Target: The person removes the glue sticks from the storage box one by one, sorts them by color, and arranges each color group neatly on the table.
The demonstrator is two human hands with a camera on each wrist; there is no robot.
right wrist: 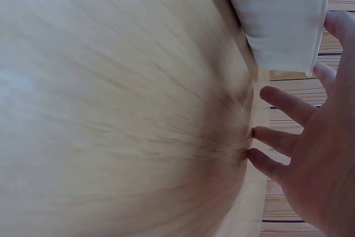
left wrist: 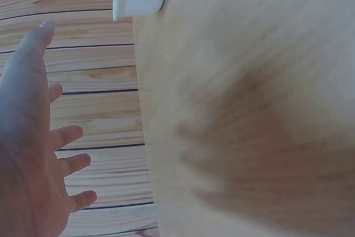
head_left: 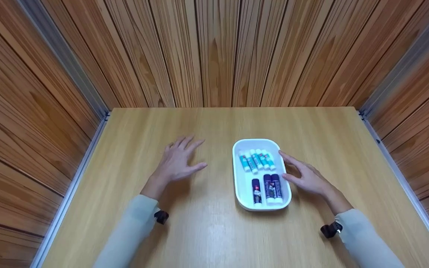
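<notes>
A white tray (head_left: 240, 186) with rounded corners stands on the table, right of the middle. Several teal glue sticks (head_left: 256, 160) with white ends lie side by side in its far part. Three dark purple glue sticks (head_left: 256, 191) are in the near part, one on the left and two together on the right. My right hand (head_left: 309, 178) touches the tray's right rim with its thumb and index finger, the other fingers spread beside the tray wall (right wrist: 277, 20). Left of the tray, apart from it, my left hand (head_left: 175, 160) hovers over the table with spread fingers, holding nothing.
The wooden table (head_left: 207, 230) reaches back to a wood-panelled wall (head_left: 214, 56). Metal rails (head_left: 76, 175) run along the table's sides. Each wrist carries a small black camera (head_left: 161, 217).
</notes>
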